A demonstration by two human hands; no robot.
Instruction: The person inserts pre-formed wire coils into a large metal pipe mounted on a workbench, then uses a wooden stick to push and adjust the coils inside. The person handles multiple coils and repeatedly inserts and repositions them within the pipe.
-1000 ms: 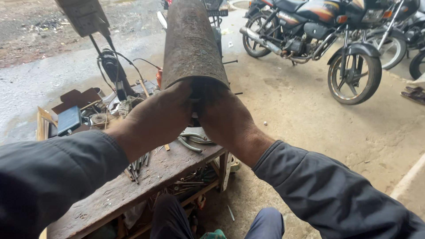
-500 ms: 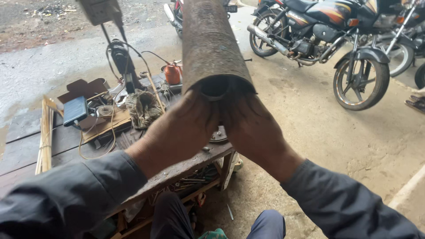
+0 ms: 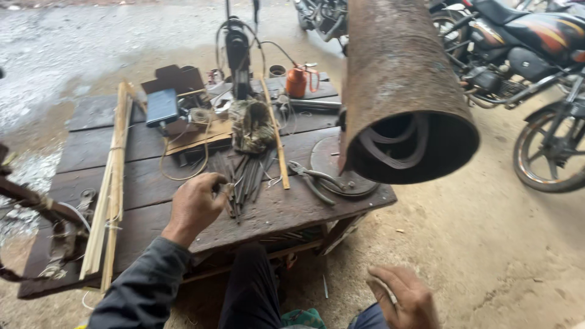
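My left hand (image 3: 195, 204) rests on the dark wooden table (image 3: 91, 152), its fingers curled on the near ends of a bundle of thin dark metal rods (image 3: 247, 176). My right hand (image 3: 405, 295) hangs low beside my knee, below the table's edge, with its fingers spread and nothing clearly in it. A large rusty pipe (image 3: 396, 79) hangs in the air at the right, above the table's corner, with neither hand touching it. Its open mouth faces me, with dark strips (image 3: 396, 146) curled inside.
Pliers (image 3: 311, 180) and a round metal disc (image 3: 341, 170) lie by the pipe. Also on the table are a wooden stick bundle (image 3: 113, 183), a blue box (image 3: 162, 106), a rag (image 3: 251, 125) and an orange oil can (image 3: 297, 81). Motorcycles (image 3: 530, 55) stand right.
Both hands have let go of the pipe's mouth. My left hand has dropped to the rods on the table and my right hand has fallen beside my knee.
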